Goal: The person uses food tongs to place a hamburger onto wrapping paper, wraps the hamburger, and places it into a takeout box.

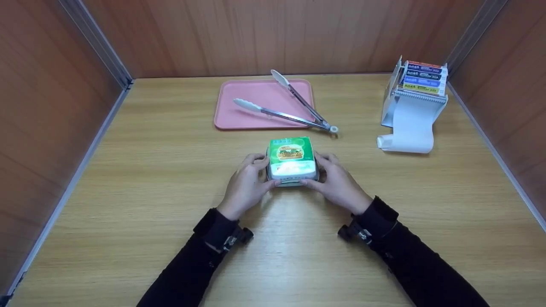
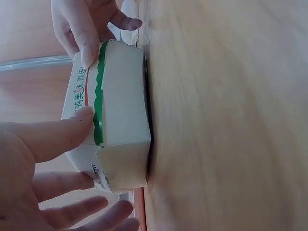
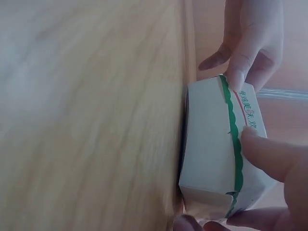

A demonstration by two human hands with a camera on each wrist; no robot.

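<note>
Green-and-white cardboard burger box (image 1: pixel 292 161), likely light and crushable, sits pinched at its near lid edge by left hand (image 1: pixel 246 186) and right hand (image 1: pixel 339 184), thumbs pressing.

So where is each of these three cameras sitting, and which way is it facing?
Head: above, looking forward and down at the burger box, both hands and dark sleeves.
Left wrist: low beside the left hand, facing the box and, beyond it, the right hand.
Right wrist: mirrored, low over the table.
All share the box.

Even, soft overhead light with faint shadows; head view sharp, both wrist views blurred across the tabletop (image 2: pixel 226 115).
</note>
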